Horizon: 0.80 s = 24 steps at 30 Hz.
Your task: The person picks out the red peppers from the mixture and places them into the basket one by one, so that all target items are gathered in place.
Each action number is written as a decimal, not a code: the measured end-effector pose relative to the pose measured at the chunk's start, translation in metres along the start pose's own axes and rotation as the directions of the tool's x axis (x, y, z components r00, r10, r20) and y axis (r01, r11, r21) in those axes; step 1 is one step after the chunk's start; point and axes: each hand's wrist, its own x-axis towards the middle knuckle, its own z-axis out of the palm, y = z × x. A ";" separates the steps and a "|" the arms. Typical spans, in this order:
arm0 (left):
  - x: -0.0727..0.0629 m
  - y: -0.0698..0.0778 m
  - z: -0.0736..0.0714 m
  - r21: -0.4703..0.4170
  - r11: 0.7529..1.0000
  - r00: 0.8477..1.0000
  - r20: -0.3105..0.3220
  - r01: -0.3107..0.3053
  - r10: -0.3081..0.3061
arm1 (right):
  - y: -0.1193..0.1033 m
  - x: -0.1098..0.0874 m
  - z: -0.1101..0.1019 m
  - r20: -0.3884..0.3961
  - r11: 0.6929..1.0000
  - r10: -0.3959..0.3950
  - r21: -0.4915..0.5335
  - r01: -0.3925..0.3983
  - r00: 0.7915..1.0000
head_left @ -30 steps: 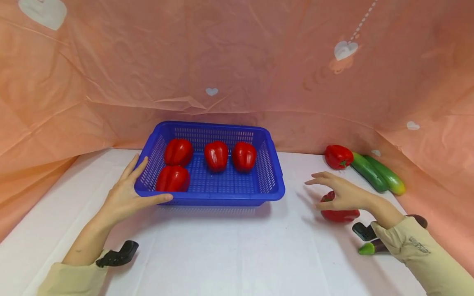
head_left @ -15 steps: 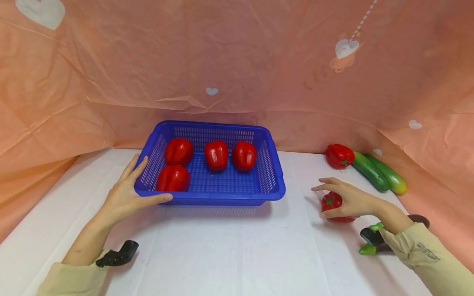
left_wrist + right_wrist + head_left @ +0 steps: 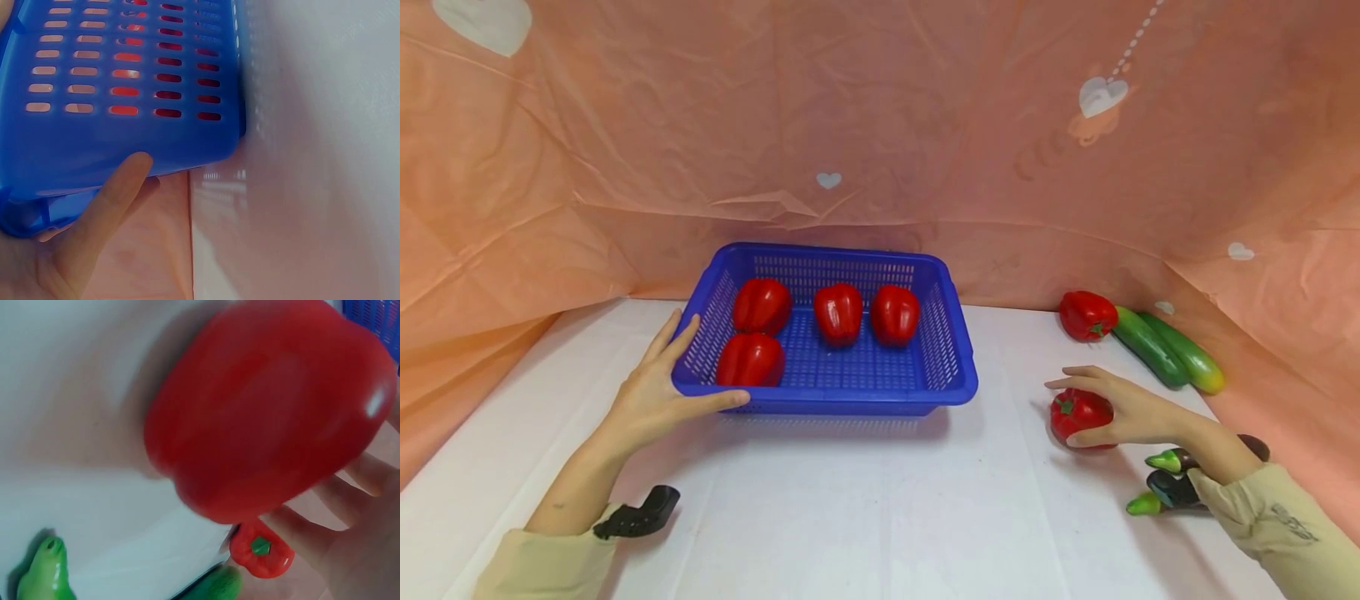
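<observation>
At the left front corner of a blue plastic basket (image 3: 850, 398) my left hand (image 3: 651, 400) is spread, fingers along the left rim and thumb against the front side. In the left wrist view the thumb (image 3: 115, 197) touches the basket's outer wall (image 3: 125, 140). Several red bell peppers (image 3: 838, 315) lie inside the basket. My right hand (image 3: 1138, 412) curves round another red bell pepper (image 3: 1078, 414) on the table, thumb in front and fingers behind. That bell pepper (image 3: 269, 412) fills much of the right wrist view and partly hides the fingers (image 3: 300, 531).
Farther back on the right lie a red bell pepper (image 3: 1086, 316) and two green cucumber-like vegetables (image 3: 1180, 354). Dark eggplants (image 3: 1187, 458) with green stem ends lie partly under the right forearm. An orange sheet (image 3: 880, 125) hangs behind the white table (image 3: 865, 500).
My right hand has moved to the right and slightly down, closing its thumb and fingers round the red bell pepper. My left hand and the basket have stayed in place.
</observation>
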 end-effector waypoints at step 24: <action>0.000 0.000 0.000 -0.005 1.000 1.000 0.002 0.001 -0.001 | 0.005 0.005 0.005 -0.165 0.996 0.066 -0.044 -0.074 0.984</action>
